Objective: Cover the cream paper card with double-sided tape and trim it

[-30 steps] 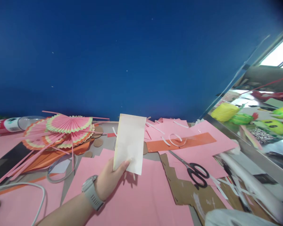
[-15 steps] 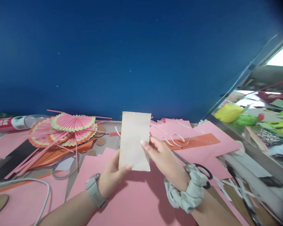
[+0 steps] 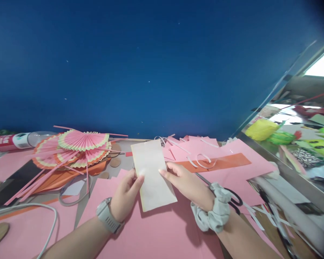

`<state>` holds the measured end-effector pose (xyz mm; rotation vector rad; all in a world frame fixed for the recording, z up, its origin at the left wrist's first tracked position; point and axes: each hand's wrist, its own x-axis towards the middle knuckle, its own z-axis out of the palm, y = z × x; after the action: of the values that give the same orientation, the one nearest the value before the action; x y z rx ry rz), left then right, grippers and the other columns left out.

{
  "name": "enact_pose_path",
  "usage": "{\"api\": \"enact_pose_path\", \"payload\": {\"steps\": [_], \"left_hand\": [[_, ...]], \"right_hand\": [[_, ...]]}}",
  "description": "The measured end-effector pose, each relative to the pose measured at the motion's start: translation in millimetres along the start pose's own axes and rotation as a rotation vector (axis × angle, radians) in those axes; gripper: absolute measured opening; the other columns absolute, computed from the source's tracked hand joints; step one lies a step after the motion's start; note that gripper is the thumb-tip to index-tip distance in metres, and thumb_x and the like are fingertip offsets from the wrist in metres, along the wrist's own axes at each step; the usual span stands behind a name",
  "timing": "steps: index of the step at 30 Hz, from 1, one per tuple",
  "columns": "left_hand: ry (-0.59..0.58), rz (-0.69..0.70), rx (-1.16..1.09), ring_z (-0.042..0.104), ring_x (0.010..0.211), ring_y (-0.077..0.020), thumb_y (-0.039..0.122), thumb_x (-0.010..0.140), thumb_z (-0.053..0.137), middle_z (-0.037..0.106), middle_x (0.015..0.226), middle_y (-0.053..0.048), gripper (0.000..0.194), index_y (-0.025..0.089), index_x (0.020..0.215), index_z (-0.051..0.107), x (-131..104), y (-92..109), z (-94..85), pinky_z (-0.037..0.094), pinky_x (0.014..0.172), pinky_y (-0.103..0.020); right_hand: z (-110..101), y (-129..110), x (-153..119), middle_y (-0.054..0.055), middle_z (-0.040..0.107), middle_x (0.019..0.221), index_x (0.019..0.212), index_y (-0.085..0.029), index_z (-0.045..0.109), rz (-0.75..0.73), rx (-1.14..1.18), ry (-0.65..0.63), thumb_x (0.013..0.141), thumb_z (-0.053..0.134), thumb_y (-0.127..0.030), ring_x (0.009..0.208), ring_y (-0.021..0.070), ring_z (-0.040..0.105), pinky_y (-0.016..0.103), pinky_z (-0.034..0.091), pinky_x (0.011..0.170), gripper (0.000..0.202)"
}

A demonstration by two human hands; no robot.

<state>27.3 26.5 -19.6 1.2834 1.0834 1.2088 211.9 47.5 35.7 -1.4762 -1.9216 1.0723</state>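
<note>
Between my hands a rectangular sheet of white paper (image 3: 153, 180) with a thin yellowish left edge is held up, leaning a little to the left. My left hand (image 3: 126, 194), with a grey watch on the wrist, pinches its left edge, thumb in front. On the right edge, my right hand (image 3: 182, 181) pinches with the thumb in front and the fingers partly behind the paper. A pale scrunchie (image 3: 214, 208) is round my right wrist. Below the hands lie pink paper sheets (image 3: 156, 237). Scissors (image 3: 233, 199) lie partly hidden behind my right wrist.
Pleated pink paper fans (image 3: 83, 140) lie at the left beside a bottle with a red label (image 3: 8, 142). An orange paper strip (image 3: 226, 162) and white paper curls rest on pink sheets at the right. A white cable (image 3: 52, 212) loops at lower left. A blue panel (image 3: 151, 72) stands behind.
The white paper has come down and tilted leftward. My left hand has shifted from its lower corner up along the left edge; my right hand has moved slightly left.
</note>
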Motion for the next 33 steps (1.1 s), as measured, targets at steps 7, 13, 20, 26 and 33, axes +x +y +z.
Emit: {"api": "enact_pose_path", "payload": {"steps": [7,13,20,26,33], "left_hand": [[-0.039,-0.054,-0.118,0.057,0.105,-0.0253,0.042,0.092,0.042,0.066,0.112,-0.009,0.038,0.015,0.109,0.063,-4,1,3.0,0.045,0.089,-0.035],[-0.044,-0.093,-0.137,0.062,0.097,-0.0272,0.046,0.088,0.050,0.069,0.106,-0.010,0.040,0.014,0.103,0.068,-4,-3,0.3,0.048,0.084,-0.035],[-0.034,-0.110,-0.182,0.060,0.104,-0.0286,0.052,0.090,0.042,0.068,0.108,-0.011,0.049,0.013,0.107,0.066,-6,-4,1.9,0.047,0.089,-0.039],[-0.323,0.038,-0.126,0.055,0.112,-0.0314,0.062,0.079,0.051,0.067,0.113,-0.012,0.057,0.017,0.112,0.065,-19,4,-2.4,0.042,0.097,-0.042],[-0.250,-0.188,-0.081,0.050,0.039,-0.0126,0.057,0.083,0.049,0.060,0.051,-0.003,0.048,0.014,0.071,0.066,-12,3,9.2,0.043,0.038,-0.025]], "right_hand": [[-1,3,-1,-0.001,0.057,0.070,0.078,-0.022,0.056,-0.003,0.072,-0.055,0.087,0.046,-0.050,0.069,0.0169,0.054,0.028,0.043,0.066,0.031],[-2,5,-2,-0.001,0.057,0.071,0.078,-0.021,0.057,0.010,0.046,-0.079,0.086,0.048,-0.048,0.069,0.0158,0.053,0.027,0.041,0.064,0.029],[-4,8,-1,-0.005,0.045,0.062,0.068,-0.019,0.050,0.026,0.005,-0.097,0.086,0.048,-0.050,0.057,0.0112,0.042,0.025,0.032,0.055,0.035],[-1,-3,-4,-0.003,0.046,0.066,0.080,-0.021,0.050,-0.043,0.074,0.050,0.092,0.033,-0.052,0.060,0.0127,0.044,0.026,0.036,0.058,0.037],[4,-18,-9,-0.001,0.057,0.070,0.077,-0.021,0.052,-0.123,-0.153,0.089,0.095,0.032,-0.043,0.062,0.0128,0.052,0.024,0.038,0.056,0.035]]}}
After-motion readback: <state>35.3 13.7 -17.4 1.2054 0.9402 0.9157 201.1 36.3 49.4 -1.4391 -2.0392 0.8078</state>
